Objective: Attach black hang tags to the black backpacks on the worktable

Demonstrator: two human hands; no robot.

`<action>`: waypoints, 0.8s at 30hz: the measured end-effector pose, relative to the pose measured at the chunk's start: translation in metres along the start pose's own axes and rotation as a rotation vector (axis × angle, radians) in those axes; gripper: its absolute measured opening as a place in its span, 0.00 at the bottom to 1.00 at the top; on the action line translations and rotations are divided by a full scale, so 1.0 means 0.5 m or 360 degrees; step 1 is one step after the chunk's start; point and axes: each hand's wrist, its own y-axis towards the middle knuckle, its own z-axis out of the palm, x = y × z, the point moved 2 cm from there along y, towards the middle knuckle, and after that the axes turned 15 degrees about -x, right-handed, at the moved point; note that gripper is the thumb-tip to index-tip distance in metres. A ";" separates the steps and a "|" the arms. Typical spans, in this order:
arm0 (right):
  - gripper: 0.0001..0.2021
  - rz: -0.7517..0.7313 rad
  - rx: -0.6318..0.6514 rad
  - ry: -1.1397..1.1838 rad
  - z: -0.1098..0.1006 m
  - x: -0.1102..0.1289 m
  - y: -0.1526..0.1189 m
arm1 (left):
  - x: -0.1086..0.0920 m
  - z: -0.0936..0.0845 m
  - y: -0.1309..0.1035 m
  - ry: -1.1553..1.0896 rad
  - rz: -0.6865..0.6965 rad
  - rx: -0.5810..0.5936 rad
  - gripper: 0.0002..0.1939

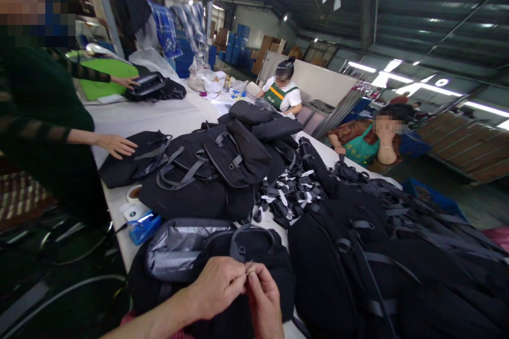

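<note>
Left hand [218, 286] and right hand [265, 299] nearest, grip of both pinched tight on thin bit [248, 271] too small to identify, black bag [283, 275] beneath and just beyond on tabletop [115, 116], likely light, floppy, best taken by its webbing handle [237, 250].
</note>
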 end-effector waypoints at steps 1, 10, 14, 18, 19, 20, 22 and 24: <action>0.13 -0.0005 0.0005 -0.0019 -0.002 -0.001 0.001 | 0.001 0.000 -0.001 0.0000 -0.0005 0.0008 0.16; 0.11 -0.0132 0.0103 -0.0224 -0.022 -0.016 0.004 | 0.011 0.010 -0.004 0.0040 -0.0020 0.0045 0.15; 0.10 -0.0196 -0.0006 -0.0244 -0.020 -0.017 0.002 | 0.012 0.015 -0.001 0.0109 0.0077 0.0012 0.16; 0.12 -0.0315 -0.0032 -0.0356 -0.006 0.001 -0.003 | 0.022 0.024 -0.007 0.0176 0.0094 -0.0012 0.16; 0.13 -0.0354 -0.0030 -0.0401 -0.001 0.006 -0.004 | 0.025 0.026 -0.009 0.0214 0.0077 0.0001 0.16; 0.14 -0.0387 -0.0027 -0.0441 0.004 0.011 -0.004 | 0.026 0.026 -0.011 0.0251 0.0063 0.0023 0.16; 0.16 -0.0439 -0.0038 -0.0466 0.007 0.013 -0.001 | 0.024 0.021 -0.010 0.0290 0.0075 0.0077 0.18; 0.16 -0.0493 -0.0095 -0.0457 -0.007 0.006 0.006 | 0.020 0.003 -0.001 0.0238 0.0105 0.0049 0.16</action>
